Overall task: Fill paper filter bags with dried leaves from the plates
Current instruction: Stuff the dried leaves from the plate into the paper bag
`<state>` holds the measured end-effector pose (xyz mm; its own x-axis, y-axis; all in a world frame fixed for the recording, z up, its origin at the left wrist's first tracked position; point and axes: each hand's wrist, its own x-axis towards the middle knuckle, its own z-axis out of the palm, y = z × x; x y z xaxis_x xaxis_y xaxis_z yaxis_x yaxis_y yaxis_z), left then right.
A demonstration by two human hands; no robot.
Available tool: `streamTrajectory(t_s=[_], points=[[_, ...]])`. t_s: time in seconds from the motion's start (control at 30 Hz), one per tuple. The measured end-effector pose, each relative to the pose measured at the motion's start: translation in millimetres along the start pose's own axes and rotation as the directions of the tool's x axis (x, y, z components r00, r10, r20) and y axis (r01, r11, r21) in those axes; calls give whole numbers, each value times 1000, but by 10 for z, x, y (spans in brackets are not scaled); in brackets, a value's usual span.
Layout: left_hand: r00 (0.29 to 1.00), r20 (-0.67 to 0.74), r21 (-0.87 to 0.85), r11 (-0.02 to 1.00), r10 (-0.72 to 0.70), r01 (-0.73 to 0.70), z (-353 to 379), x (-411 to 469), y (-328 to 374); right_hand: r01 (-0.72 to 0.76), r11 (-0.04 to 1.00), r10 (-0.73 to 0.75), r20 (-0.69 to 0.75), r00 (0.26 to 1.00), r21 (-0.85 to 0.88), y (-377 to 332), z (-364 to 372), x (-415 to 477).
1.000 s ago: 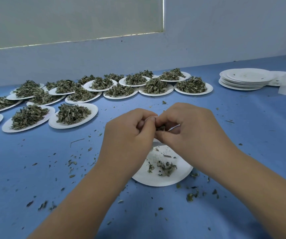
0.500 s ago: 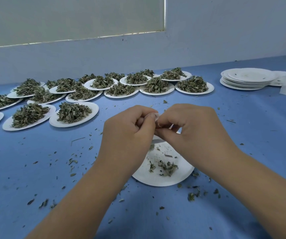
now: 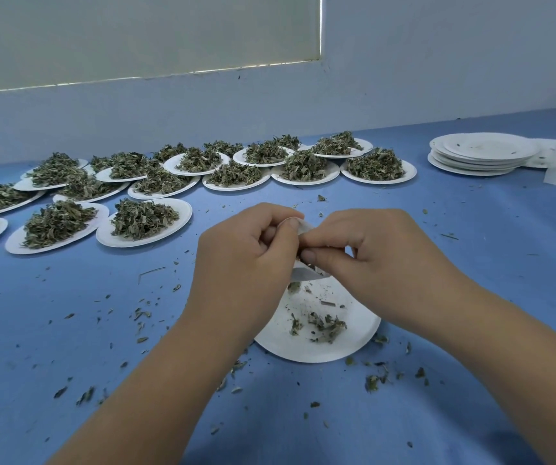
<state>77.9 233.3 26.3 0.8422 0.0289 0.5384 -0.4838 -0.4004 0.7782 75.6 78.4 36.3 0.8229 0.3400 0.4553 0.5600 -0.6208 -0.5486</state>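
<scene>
Both hands meet above the nearly emptied paper plate (image 3: 353, 340), the left hand (image 3: 246, 260) and right hand (image 3: 377, 253) each pinching the white paper filter bag (image 3: 303, 225) between curled fingers.

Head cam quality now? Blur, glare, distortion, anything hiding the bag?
Head view: soft, bluish light, faint shadows under left hand and right hand on the near plate; no glare on the leaf plates, only a bright strip under the window blind; wide-angle bowing at the far edge of the table; loose crumbs lower left look smeared; filter bag mostly hidden inside both grips.
</scene>
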Motion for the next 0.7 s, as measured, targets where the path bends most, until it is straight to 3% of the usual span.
streamTrajectory(t_s=[0.13,0.37,0.57,0.7], points=[[1000,4,-6,1000,-9,9,5,-8,22,-9,1000,9,-91,996,-4,-3,15,17],[1000,21,3,1000,10,-10,-2,-8,31,-194,979,204,-206,957,70,46,86,63],[998,50,34,999,27,-29,-9,-12,51,-421,872,418,68,906,251,78,52,212],[999,46,46,998,28,-30,-23,4,38,-465,846,390,292,873,260,40,28,337]])
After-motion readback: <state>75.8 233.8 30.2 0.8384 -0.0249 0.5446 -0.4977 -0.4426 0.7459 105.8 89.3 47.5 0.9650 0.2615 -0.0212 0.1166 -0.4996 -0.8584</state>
